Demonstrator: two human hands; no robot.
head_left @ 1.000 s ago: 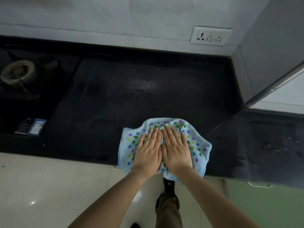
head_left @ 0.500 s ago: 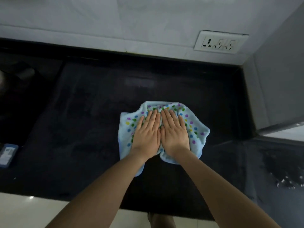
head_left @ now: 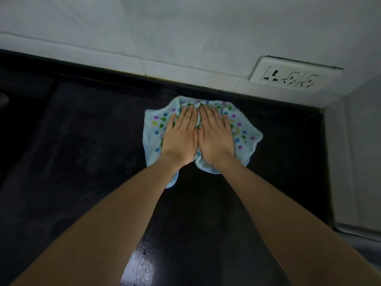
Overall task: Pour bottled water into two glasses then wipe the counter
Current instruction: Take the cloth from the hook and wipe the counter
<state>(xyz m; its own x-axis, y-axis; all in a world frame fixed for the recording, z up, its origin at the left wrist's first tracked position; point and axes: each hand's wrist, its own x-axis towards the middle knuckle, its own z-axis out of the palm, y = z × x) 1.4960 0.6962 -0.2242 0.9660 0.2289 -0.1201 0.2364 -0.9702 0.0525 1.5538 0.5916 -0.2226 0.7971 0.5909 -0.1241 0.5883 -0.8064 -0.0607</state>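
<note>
Dark bench (head_left: 82, 162) being wiped. Left hand (head_left: 181, 139) laid flat on dotted blue cloth (head_left: 245, 139), fingers straight, close together; right hand (head_left: 216, 137) likewise. Cloth lies near back wall (head_left: 144, 38). Even downward pressure advised, cloth kept unbunched, strokes overlapped.

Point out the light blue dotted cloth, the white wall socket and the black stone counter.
light blue dotted cloth (head_left: 245, 131): head view, right part beside the fingers.
white wall socket (head_left: 292, 76): head view, middle of its faceplate.
black stone counter (head_left: 92, 141): head view, bare surface left of the cloth.
</note>
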